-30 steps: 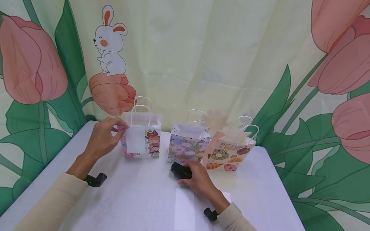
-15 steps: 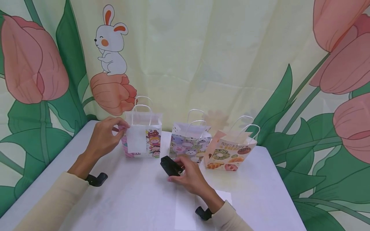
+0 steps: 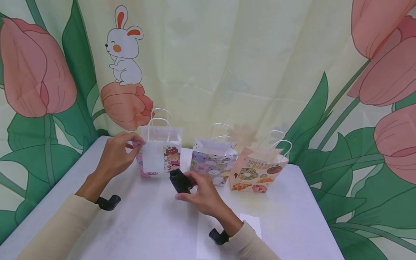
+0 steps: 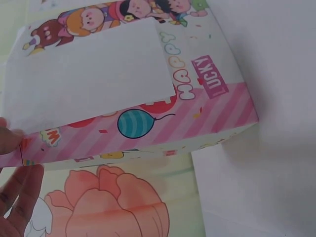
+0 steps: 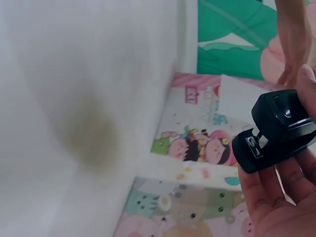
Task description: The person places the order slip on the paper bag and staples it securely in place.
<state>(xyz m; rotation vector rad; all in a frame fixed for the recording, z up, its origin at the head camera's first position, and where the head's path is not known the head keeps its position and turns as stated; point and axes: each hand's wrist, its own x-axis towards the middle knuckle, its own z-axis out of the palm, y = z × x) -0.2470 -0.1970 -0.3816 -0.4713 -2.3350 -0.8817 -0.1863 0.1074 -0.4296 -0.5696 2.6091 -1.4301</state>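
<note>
The animal bag (image 3: 212,167) looks to be smooth printed paper. To its left, the pink bag (image 3: 173,159) is likewise smooth paper with a soft satin print, and the slip (image 3: 153,157) against its front is plain matt white paper. Right of the animal bag, the bread bag (image 3: 260,175) seems the same smooth paper. In front of the animal bag and to its left, the stapler (image 5: 284,111) looks like black plastic, glossy with bright highlights. Behind the animal bag, the curtain (image 3: 266,72) is softly creased cloth with a faint sheen.
</note>
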